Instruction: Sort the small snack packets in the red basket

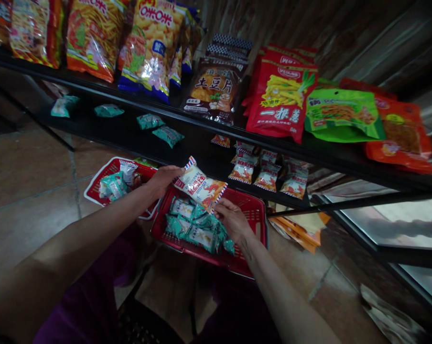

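While left hand (164, 179) and right hand (232, 220) grip a snack packet (200, 185), shelves (137, 103) overhang seemingly tiled floor (29, 181).

A black upper shelf (201, 125) crosses my view from 10 to 3 o'clock, stocked with snacks. Orange chip bags (94, 33) are at 11 o'clock with a yellow-and-blue puff bag (151, 48) just beside them. A dark potato-chip bag (216, 88) is at 12, a red fries bag (282, 98) at 1, a green bag (341, 114) at 2 and an orange bag (402, 134) at 3. On the lower shelf (130, 136), teal packets (167, 134) lie scattered at 11, and small red-and-white packets (268, 174) stand in rows at 1. Brown floor tiles (29, 181) spread at 9 o'clock.
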Demonstrator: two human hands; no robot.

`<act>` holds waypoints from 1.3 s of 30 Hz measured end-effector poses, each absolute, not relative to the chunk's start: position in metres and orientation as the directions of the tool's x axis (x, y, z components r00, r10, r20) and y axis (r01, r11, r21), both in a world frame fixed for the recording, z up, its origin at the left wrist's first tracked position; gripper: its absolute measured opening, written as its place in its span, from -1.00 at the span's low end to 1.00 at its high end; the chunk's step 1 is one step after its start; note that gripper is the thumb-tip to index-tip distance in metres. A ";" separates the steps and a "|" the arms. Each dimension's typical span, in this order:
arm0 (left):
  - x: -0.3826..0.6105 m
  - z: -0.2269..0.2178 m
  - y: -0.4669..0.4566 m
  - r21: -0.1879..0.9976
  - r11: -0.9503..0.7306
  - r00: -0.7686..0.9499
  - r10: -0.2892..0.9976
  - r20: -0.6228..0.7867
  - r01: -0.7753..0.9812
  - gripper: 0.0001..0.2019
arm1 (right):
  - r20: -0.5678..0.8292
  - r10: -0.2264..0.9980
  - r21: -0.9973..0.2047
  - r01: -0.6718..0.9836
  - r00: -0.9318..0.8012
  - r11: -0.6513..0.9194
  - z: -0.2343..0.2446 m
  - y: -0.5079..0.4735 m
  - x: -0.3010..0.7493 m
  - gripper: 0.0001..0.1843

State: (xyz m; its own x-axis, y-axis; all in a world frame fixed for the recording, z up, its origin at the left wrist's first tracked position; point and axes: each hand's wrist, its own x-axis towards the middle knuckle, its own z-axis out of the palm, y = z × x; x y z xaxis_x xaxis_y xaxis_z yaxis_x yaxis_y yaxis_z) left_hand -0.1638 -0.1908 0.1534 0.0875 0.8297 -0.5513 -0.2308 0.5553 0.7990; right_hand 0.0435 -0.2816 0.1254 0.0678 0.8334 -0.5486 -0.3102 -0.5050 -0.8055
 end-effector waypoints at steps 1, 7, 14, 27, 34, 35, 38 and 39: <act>-0.163 0.154 -0.192 0.806 0.548 0.051 0.832 -0.552 -0.224 -0.90 | -0.555 0.829 -0.802 -0.302 0.059 -0.515 0.125 -0.282 0.043 -0.70; -0.157 0.158 -0.198 0.893 0.418 -0.092 0.895 -0.437 -0.169 -0.75 | -0.602 0.797 -0.776 -0.268 0.041 -0.572 0.121 -0.283 0.040 -0.65; -0.155 0.145 -0.199 0.950 0.312 -0.148 0.939 -0.311 -0.015 -0.80 | -0.585 0.811 -0.787 -0.247 0.008 -0.565 0.121 -0.283 0.041 -0.66; -0.155 0.148 -0.204 0.933 0.360 0.059 0.932 -0.358 -0.017 -0.92 | -0.543 0.808 -0.788 -0.471 0.228 -0.397 0.117 -0.275 0.048 -0.63; -0.161 0.141 -0.200 0.937 0.332 0.242 0.923 -0.298 -0.112 -0.79 | -0.488 0.824 -0.848 -0.381 0.288 -0.368 0.120 -0.274 0.050 -0.63; -0.160 0.141 -0.201 0.933 0.340 0.242 0.921 -0.305 -0.118 -0.78 | -0.480 0.829 -0.855 -0.366 0.286 -0.368 0.122 -0.274 0.049 -0.63; -0.159 0.144 -0.202 0.917 0.379 0.264 0.903 -0.338 -0.124 -0.75 | -0.463 0.841 -0.866 -0.345 0.281 -0.361 0.126 -0.275 0.046 -0.64; -0.158 0.146 -0.203 0.913 0.389 0.267 0.899 -0.347 -0.123 -0.76 | -0.460 0.844 -0.867 -0.345 0.275 -0.359 0.128 -0.276 0.045 -0.64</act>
State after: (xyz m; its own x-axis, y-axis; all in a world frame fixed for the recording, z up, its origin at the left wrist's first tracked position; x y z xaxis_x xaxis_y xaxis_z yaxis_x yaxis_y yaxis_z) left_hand -0.1579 -0.2028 0.1456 0.2669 0.8989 -0.3474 -0.1226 0.3892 0.9130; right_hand 0.0454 -0.2757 0.1278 0.2751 0.8444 -0.4597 -0.3454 -0.3595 -0.8669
